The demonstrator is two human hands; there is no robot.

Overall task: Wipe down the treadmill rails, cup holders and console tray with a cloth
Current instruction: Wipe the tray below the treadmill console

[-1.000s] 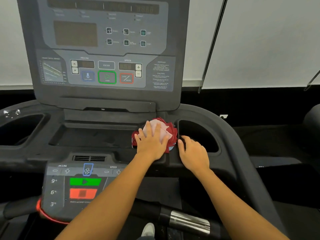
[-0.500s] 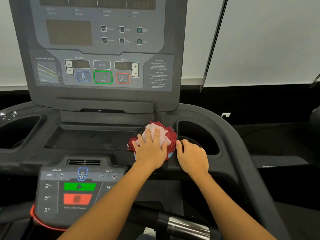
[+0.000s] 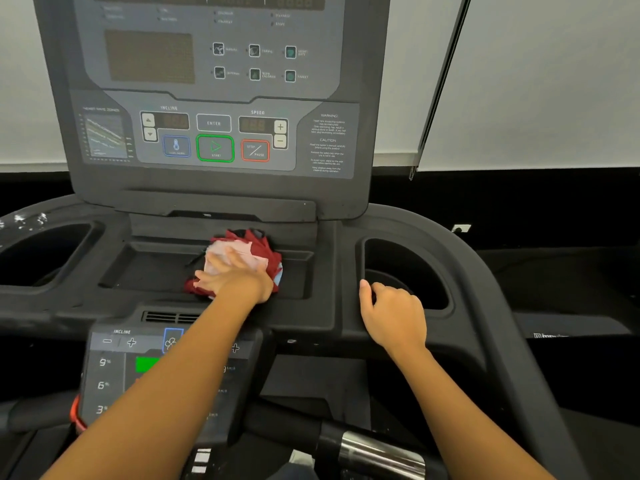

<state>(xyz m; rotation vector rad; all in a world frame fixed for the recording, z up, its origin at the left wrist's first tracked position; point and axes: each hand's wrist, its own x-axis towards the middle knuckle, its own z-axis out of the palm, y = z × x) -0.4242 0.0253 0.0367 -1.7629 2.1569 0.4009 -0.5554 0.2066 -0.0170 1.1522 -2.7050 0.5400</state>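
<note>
Leftward along the console tray [image 3: 145,271] slides the cloth [image 3: 247,252] under the flat, spread left hand [image 3: 235,280]. Apart now, the loosely curled right hand [image 3: 394,315] rests on the cup holder [image 3: 408,268] rim, gripping nothing.

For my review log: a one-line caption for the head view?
Left hand presses cloth into console tray; right hand rests by cup holder.

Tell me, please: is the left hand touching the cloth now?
Touching. The head view shows the left hand pressed flat on top of the red and pink cloth inside the console tray, with no gap between them.
</note>
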